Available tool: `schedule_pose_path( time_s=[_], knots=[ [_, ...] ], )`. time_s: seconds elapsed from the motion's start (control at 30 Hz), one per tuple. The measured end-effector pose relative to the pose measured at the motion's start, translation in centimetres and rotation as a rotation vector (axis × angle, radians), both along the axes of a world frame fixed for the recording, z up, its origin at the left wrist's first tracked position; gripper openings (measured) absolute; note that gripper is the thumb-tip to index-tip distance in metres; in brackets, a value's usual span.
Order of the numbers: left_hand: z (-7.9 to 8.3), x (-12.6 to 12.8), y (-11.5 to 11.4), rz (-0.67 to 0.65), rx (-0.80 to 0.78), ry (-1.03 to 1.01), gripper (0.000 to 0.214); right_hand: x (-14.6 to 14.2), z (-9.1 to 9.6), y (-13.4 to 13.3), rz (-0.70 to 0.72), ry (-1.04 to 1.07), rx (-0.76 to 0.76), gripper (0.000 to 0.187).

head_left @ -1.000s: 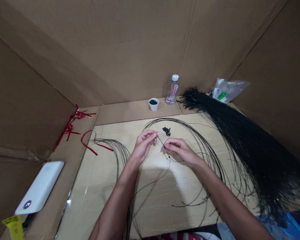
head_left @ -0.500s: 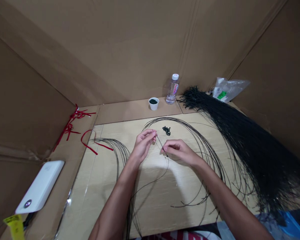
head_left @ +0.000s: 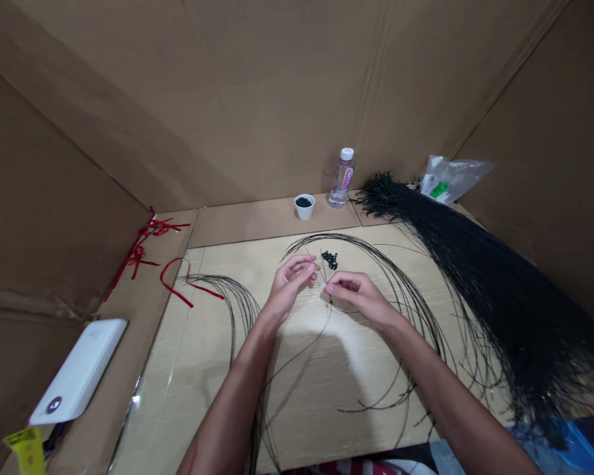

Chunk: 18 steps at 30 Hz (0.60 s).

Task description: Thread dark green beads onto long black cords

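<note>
Over the middle of the table, my right hand (head_left: 355, 293) pinches a thin black cord (head_left: 323, 265) between thumb and fingertips. A short end of it sticks up from the pinch. Below the pinch is a small dark knot or bead (head_left: 331, 302), with thin strands trailing from there. Just left, my left hand (head_left: 294, 280) has its thumb and fingers closed together near the cord; a very fine line shows at its fingertips, too thin to name. Behind both hands lies a small heap of dark green beads (head_left: 329, 260).
A white cup (head_left: 304, 212) of dark beads and a bottle (head_left: 341, 181) stand at the back. A large black cord bundle (head_left: 475, 264) fills the right side. Loose cords (head_left: 232, 297) and red ribbon (head_left: 165, 277) lie left, beyond them a white power bank (head_left: 82, 369).
My left hand has shifted slightly right, toward my right hand. The cord that ran taut between both hands now stands with its upper end free above my right fingertips.
</note>
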<state>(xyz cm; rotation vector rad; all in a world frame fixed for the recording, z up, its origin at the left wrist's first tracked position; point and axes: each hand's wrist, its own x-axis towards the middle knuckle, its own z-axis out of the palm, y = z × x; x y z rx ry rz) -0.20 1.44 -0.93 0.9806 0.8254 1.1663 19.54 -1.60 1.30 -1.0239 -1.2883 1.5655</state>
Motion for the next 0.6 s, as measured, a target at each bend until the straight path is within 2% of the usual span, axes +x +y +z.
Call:
schedule_pose_path(
  time_s=[0.07,0.17,0.33,0.43,0.6],
  knots=[
    [0.1,0.1,-0.2,-0.024,0.030,0.066,0.030,0.0,-0.1,0.1,-0.069,0.054,-0.060,0.035],
    [0.6,0.2,-0.6,-0.132,0.071,0.174,0.032,0.1,-0.4,0.3,-0.130,0.133,-0.142,0.036],
    [1.6,0.5,-1.3,-0.277,0.159,0.361,0.030,0.1,-0.4,0.4,-0.162,0.171,-0.159,0.035],
    [1.7,0.6,-1.4,-0.297,0.169,0.406,0.031,0.2,-0.6,0.4,-0.161,0.161,-0.165,0.034],
    [1.3,0.6,-1.3,-0.274,0.127,0.341,0.031,0.2,-1.0,0.7,-0.174,0.205,-0.161,0.037]
  ],
)
